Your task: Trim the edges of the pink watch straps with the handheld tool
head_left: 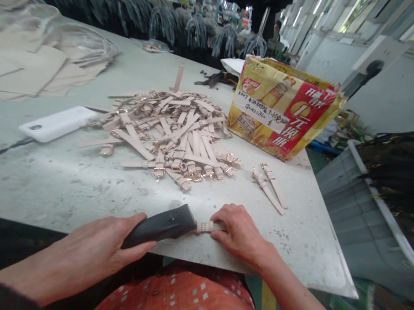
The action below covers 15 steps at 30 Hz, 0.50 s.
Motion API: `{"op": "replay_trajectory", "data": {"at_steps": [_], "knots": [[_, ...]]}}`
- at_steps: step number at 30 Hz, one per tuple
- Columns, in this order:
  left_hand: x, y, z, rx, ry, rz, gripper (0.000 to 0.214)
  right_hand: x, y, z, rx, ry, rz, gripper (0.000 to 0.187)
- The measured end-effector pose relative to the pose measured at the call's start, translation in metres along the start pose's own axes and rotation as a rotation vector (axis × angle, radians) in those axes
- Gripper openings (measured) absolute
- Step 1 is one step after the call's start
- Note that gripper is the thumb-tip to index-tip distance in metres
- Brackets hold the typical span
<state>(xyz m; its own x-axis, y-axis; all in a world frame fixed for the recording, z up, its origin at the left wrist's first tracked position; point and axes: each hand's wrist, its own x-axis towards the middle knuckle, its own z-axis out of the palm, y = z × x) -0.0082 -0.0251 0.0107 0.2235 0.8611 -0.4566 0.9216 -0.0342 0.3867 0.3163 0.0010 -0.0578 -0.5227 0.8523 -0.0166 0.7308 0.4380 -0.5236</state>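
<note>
My left hand (114,245) is wrapped round a black hand-held tool (164,224) with a broad, smooth body, whose exact kind I cannot make out. The tool's narrow end meets a short beige buckle strap (204,226) just above the table's near edge. Between thumb and fingers, my right hand (239,233) pinches the other end of that strap. Beyond both hands lies a heap of similar beige straps (178,135) with small gold-coloured buckles. To the right of the heap, two straps (270,188) lie apart, side by side.
A yellow and red cardboard box (277,111) stands behind the heap, on the right. A white oblong device (58,122) with a dark cable lies at left. Flat beige pieces (21,60) cover the far left. Beside the table is a grey bin (370,217) of dark material.
</note>
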Motion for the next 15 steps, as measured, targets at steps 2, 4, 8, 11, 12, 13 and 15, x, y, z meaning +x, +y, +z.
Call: {"op": "replay_trajectory", "data": {"at_steps": [2,4,8,11,12,13,15], "knots": [[0.002,-0.003,0.002,-0.007,-0.009,0.005,0.05,0.004,-0.002,0.003,0.018,-0.008,0.026,0.017],[0.005,-0.007,0.005,-0.028,0.006,0.023,0.05,0.007,-0.004,0.008,0.042,0.003,0.024,0.018],[0.009,-0.018,0.012,-0.078,0.042,0.057,0.049,0.008,-0.004,0.016,0.076,0.053,-0.021,0.02],[0.011,-0.023,0.014,-0.085,0.049,0.065,0.046,0.01,-0.004,0.019,0.103,0.047,-0.033,0.02],[0.011,-0.025,0.015,-0.083,0.05,0.067,0.045,0.012,-0.004,0.02,0.111,0.041,-0.031,0.019],[0.011,-0.027,0.016,-0.084,0.053,0.071,0.046,0.014,-0.005,0.02,0.117,0.037,-0.026,0.019],[0.011,-0.031,0.018,-0.095,0.061,0.081,0.047,0.018,-0.006,0.022,0.112,0.041,-0.007,0.018]]}}
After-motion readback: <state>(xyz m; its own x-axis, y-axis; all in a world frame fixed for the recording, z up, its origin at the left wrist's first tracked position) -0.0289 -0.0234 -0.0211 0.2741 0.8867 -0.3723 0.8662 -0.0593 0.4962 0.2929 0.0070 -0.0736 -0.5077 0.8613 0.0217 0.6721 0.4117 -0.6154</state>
